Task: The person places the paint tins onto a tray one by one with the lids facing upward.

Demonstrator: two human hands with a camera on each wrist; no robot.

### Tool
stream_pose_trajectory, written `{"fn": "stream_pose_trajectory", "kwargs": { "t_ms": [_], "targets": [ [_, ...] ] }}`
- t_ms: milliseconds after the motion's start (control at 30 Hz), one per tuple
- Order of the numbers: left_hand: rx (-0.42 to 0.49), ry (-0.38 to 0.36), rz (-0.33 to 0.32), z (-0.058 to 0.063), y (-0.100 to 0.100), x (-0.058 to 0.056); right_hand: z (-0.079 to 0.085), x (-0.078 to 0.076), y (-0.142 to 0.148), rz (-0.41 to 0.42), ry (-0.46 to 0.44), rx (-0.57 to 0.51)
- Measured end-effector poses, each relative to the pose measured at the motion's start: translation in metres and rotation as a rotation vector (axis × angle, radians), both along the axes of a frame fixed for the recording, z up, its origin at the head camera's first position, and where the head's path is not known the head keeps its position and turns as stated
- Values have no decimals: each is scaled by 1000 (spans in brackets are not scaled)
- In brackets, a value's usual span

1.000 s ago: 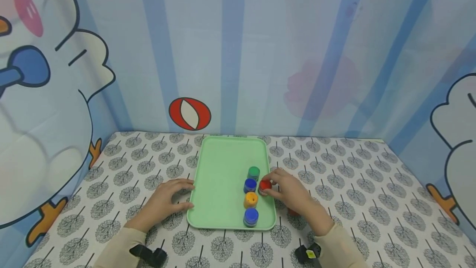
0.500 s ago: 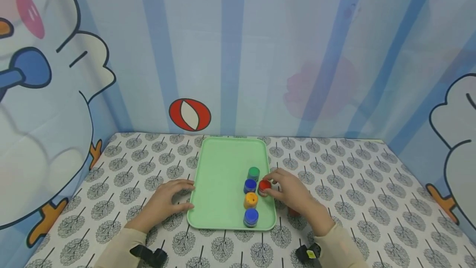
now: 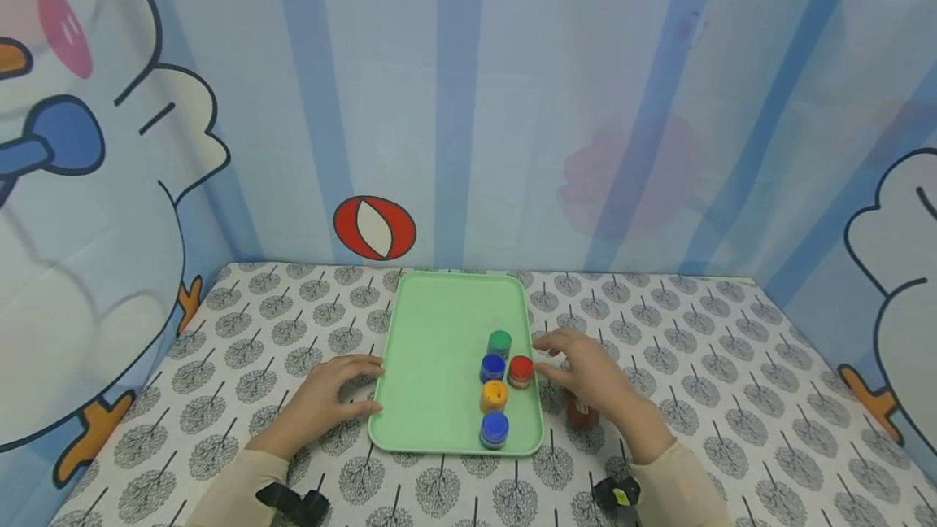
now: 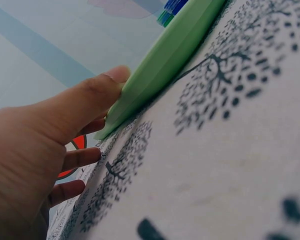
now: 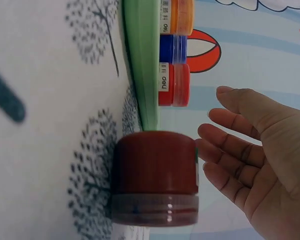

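Observation:
In the head view, my left hand (image 3: pixel 333 389) is at the left edge of the green tray (image 3: pixel 432 332), its thumb and fingertips touching the rim. My right hand (image 3: pixel 581 368) is just off the tray's right edge, holding nothing, its fingers loosely bent and apart from the red paint jar (image 3: pixel 520 372). That jar stands on the tray, right of a column of jars: green (image 3: pixel 499 342), blue (image 3: pixel 493 368), orange-yellow (image 3: pixel 494 395) and another blue jar (image 3: pixel 494 428). A brownish-red paint jar (image 5: pixel 156 165) lies on its side on the cloth, below my right hand.
A white tablecloth (image 3: pixel 695 429) with a tree print covers the table. Behind it hangs a light blue striped backdrop (image 3: pixel 512 104) with cartoon figures. A black wrist camera (image 3: pixel 296 504) sits at my left wrist, another (image 3: pixel 616 496) at my right.
My right hand has let go of the red paint jar and drawn back to the right. The jar now stands upright on the tray. My left hand stays in place.

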State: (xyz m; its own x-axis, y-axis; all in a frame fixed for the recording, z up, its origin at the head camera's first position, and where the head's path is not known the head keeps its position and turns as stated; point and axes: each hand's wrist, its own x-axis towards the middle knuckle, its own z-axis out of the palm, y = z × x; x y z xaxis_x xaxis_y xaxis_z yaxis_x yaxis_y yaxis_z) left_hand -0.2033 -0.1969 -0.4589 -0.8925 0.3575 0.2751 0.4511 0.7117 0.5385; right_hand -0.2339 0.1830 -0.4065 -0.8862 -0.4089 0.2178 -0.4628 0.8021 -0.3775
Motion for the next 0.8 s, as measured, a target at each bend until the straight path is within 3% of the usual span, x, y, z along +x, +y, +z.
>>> {"fn": "stream_pose_trajectory", "kwargs": {
  "t_ms": [800],
  "targets": [
    [-9,12,0,-1,-1,-2,6,4,38,-27,-43,-15]
  ]
}}
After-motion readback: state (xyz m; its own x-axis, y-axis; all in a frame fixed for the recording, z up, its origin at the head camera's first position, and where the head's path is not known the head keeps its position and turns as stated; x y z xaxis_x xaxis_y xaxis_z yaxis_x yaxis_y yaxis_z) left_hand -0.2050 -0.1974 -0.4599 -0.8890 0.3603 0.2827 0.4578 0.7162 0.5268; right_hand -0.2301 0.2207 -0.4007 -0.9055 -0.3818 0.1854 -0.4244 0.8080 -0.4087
